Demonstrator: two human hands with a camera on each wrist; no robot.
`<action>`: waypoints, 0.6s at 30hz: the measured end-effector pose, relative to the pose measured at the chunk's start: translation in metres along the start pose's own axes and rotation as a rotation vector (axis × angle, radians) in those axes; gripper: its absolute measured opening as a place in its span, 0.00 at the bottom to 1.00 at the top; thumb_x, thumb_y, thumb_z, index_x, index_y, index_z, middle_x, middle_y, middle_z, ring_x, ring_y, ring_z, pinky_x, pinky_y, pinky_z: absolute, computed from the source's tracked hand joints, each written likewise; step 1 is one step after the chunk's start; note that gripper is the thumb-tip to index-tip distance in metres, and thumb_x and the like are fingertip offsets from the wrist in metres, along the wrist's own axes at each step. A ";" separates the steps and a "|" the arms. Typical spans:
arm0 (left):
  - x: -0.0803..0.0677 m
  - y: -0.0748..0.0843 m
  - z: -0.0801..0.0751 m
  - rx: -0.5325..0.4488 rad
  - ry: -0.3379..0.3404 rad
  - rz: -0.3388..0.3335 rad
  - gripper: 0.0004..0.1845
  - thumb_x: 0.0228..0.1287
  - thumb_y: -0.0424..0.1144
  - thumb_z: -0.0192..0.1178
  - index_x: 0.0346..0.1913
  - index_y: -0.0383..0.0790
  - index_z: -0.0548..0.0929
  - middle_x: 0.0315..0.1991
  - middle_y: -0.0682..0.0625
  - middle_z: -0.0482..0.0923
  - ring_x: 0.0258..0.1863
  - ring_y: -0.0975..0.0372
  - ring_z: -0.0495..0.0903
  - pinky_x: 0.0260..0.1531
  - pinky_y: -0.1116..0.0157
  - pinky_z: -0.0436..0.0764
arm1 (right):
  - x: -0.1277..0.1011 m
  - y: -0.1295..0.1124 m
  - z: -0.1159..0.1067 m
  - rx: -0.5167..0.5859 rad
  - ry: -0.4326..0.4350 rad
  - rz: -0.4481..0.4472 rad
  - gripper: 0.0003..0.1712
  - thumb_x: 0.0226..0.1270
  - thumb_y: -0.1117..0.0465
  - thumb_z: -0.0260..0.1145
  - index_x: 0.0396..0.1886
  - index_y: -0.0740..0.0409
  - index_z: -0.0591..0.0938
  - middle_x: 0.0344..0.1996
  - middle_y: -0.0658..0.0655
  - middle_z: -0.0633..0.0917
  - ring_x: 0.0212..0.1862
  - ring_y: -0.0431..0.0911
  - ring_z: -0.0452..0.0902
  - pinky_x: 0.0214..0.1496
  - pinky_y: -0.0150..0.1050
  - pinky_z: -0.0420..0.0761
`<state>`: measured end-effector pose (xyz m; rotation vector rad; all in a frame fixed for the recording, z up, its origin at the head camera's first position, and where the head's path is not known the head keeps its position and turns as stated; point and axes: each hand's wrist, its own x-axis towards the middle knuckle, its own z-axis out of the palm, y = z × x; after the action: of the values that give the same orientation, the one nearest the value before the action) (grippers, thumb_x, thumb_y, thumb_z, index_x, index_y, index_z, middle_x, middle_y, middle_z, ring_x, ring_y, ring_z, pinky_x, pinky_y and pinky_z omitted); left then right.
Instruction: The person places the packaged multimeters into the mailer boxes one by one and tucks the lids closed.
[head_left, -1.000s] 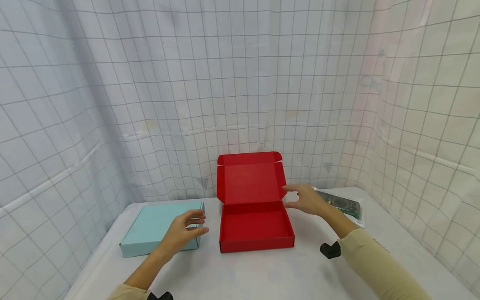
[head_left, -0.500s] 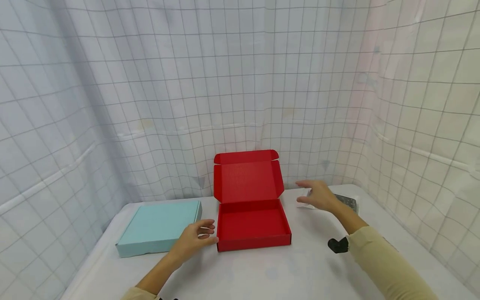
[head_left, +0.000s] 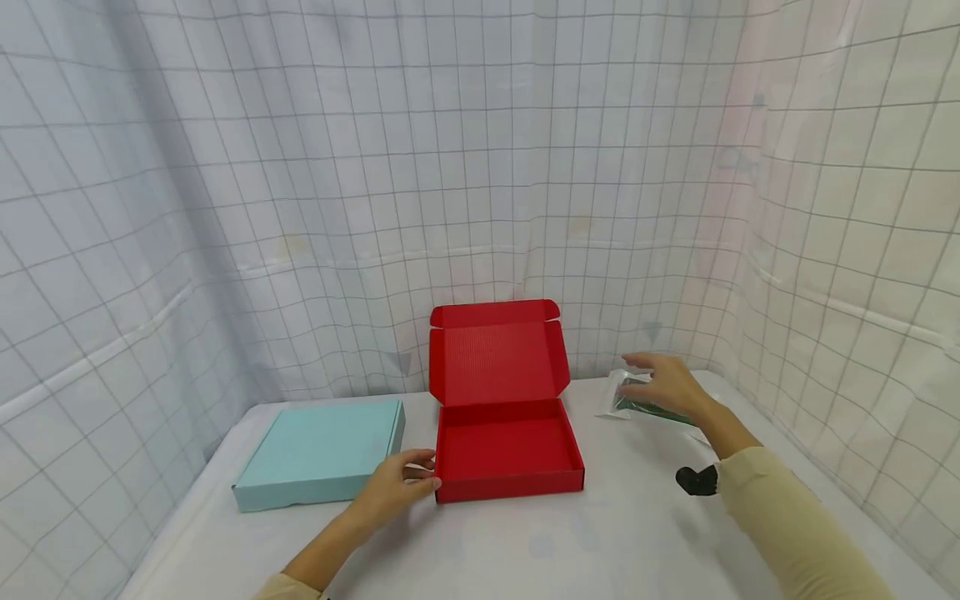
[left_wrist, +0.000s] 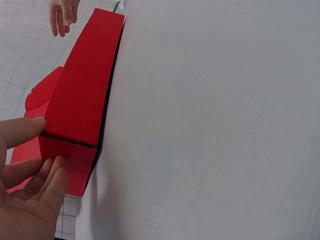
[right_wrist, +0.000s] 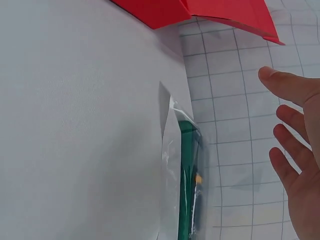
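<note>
A shallow red cardboard box (head_left: 510,446) stands with its lid (head_left: 497,360) raised. My left hand (head_left: 401,483) is at its front left corner. In the left wrist view the thumb (left_wrist: 25,131) lies at the corner's top edge, and the bent fingertips (left_wrist: 59,165) rest against the side wall. On the right, my right hand (head_left: 667,385) hovers over a flat green and black item (head_left: 660,411) in a clear plastic bag (right_wrist: 170,150). Its thumb and fingers are spread with nothing between them. The hand and forearm hide part of the item in the head view.
A closed light blue box (head_left: 322,450) lies to the left of the red one, behind my left forearm. White tablecloth (head_left: 540,550) covers the table. A grid-patterned white curtain (head_left: 480,167) surrounds the back and both sides.
My left hand has moved right, from beside the blue box to the red box's corner. My right hand has moved right, away from the red lid, to above the bagged item.
</note>
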<state>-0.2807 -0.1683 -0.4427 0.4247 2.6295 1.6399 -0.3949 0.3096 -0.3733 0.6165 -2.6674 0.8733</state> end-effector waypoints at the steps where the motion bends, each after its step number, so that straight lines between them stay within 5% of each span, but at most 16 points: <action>1: 0.000 -0.001 0.000 -0.006 -0.002 -0.005 0.30 0.67 0.36 0.71 0.67 0.26 0.75 0.54 0.42 0.80 0.52 0.49 0.83 0.47 0.57 0.87 | -0.001 0.003 -0.001 -0.004 -0.002 0.004 0.34 0.67 0.56 0.75 0.67 0.69 0.78 0.64 0.71 0.79 0.63 0.68 0.75 0.60 0.64 0.78; 18: 0.001 -0.002 0.000 -0.043 0.009 -0.033 0.27 0.66 0.32 0.71 0.64 0.25 0.76 0.52 0.43 0.80 0.49 0.51 0.84 0.47 0.57 0.87 | -0.014 0.043 -0.016 -0.020 -0.012 0.064 0.40 0.65 0.52 0.77 0.69 0.68 0.75 0.62 0.71 0.80 0.63 0.69 0.75 0.59 0.68 0.76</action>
<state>-0.2821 -0.1691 -0.4446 0.3715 2.5876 1.6889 -0.4008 0.3552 -0.3875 0.5365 -2.7164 0.8605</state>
